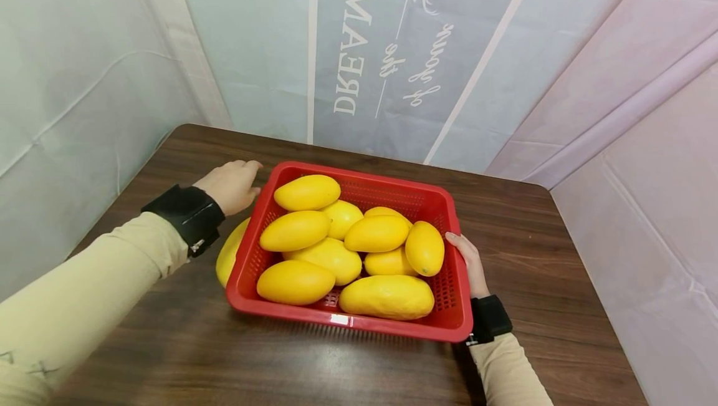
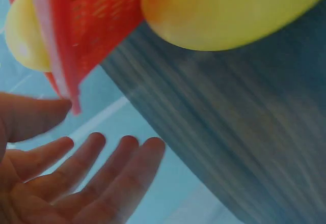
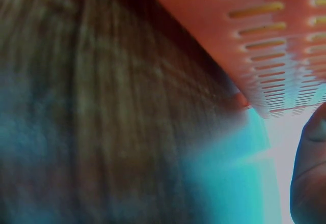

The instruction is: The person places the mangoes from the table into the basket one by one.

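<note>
A red plastic basket [image 1: 461, 306] with slotted walls holds several smooth yellow, mango-like fruits [image 1: 387, 297]. My right hand [image 1: 471, 262] grips the basket's right rim, its fingertips over the edge. In the right wrist view, part of that hand [image 3: 310, 173] shows beside the basket's slotted wall [image 3: 244, 66]. My left hand [image 1: 232, 186] is at the basket's far left corner, fingers spread and holding nothing. The left wrist view has the left thumb [image 2: 35, 114] right at the rim's end. Outside the basket's left wall lies another yellow fruit [image 1: 229, 259], partly hidden by the rim.
Everything stands on a dark wood-grain table [image 1: 538, 269] with rounded far corners. A printed grey-blue curtain [image 1: 364, 50] hangs behind the far edge. Pale cloth [image 1: 662, 206] walls the right side, and another light sheet [image 1: 73, 94] hangs on the left.
</note>
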`<state>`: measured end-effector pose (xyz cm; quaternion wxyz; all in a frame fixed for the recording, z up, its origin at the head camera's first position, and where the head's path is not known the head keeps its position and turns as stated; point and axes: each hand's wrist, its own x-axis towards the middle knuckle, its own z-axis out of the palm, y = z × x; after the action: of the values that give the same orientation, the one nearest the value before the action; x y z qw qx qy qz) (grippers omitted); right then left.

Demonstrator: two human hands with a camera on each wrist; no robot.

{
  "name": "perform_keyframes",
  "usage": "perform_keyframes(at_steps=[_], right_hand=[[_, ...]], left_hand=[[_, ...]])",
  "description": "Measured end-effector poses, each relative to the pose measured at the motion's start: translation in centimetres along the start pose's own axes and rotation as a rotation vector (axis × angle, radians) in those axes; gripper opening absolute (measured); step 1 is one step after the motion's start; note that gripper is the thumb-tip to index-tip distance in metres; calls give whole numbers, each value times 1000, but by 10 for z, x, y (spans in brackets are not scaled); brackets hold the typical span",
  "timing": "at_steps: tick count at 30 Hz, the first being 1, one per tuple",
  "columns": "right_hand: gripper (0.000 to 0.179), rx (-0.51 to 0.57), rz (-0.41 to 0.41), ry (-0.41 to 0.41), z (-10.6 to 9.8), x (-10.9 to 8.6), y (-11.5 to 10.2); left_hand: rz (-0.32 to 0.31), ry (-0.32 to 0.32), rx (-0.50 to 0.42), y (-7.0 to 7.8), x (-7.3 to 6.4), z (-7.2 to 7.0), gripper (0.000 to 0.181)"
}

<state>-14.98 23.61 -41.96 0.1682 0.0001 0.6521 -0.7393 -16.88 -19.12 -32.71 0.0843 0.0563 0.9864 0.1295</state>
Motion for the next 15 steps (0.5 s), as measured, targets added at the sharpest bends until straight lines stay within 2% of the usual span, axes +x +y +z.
perform_keyframes(at_steps=[6, 10, 15], right_hand=[[52, -13, -2, 8, 0, -1, 0], [52, -6, 5, 6, 0, -1, 1], [53, -7, 3, 2, 0, 0, 1]], left_hand=[[-20, -88, 49, -21, -7, 11, 61], [-37, -152, 25, -30, -13, 22, 67], [-54, -222, -19, -36, -19, 31, 72]])
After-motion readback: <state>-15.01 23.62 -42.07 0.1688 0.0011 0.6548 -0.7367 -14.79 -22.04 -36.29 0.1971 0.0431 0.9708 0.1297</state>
